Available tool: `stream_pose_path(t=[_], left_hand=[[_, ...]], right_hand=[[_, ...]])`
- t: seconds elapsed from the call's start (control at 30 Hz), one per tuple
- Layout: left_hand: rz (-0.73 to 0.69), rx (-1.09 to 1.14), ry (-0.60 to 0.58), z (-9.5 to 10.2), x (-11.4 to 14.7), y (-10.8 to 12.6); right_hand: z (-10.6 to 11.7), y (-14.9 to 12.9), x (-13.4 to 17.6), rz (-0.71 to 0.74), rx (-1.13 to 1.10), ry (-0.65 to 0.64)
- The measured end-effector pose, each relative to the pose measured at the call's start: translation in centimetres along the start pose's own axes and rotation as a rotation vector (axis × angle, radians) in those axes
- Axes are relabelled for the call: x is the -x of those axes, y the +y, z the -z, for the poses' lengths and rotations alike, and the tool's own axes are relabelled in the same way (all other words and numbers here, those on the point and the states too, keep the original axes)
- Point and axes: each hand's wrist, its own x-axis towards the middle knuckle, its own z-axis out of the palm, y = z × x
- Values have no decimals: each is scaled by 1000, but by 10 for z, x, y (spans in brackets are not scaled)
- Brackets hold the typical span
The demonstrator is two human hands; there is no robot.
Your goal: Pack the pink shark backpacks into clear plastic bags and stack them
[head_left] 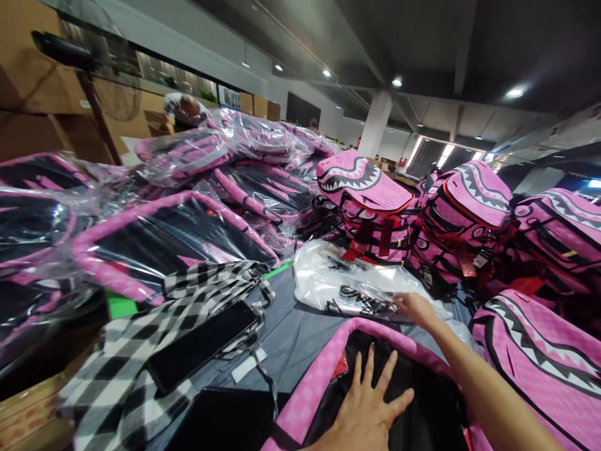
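Head view: the pink backpack (429, 382), black side up, lies on the near side of the grip; the white plastic bags (335, 282) lie directly at it. The left hand (364, 404) rests flat on the backpack, fingers spread; the right hand (416, 309) pinches the bags' edge.

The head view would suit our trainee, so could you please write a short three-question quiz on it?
1. What does the left hand lie spread on?
A) a carton
B) a pink bag
C) a fan

2. True or false: the right hand is at the white plastic.

3. What pattern does the cloth have?

Key: 1. B; 2. true; 3. black-and-white checks.
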Motion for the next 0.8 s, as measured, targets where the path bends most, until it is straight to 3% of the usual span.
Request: stream_pose_path(t=[0.1,0.23,0.33,0.43,0.53,0.67,0.73,0.8], left_hand=[[0,-17,-7,0,0,-1],[1,-50,-32,5,2,0],[15,-14,-32,11,2,2],[19,20,-43,8,1,1],[15,34,-26,1,-1,-1],[15,83,68,4,2,2],[6,147,95,10,4,4],[5,248,111,18,3,9]], right_hand=[[10,-8,-14,-92,8,83],[-8,-42,-36,-67,-16,75],[-21,-58,-36,-76,-35,59],[-13,-58,-31,-95,-61,135],[22,-46,-34,-121,-70,317],[99,-18,-37,-156,-72,624],[135,-8,-22,-144,-74,756],[153,-7,10,-94,-77,849]])
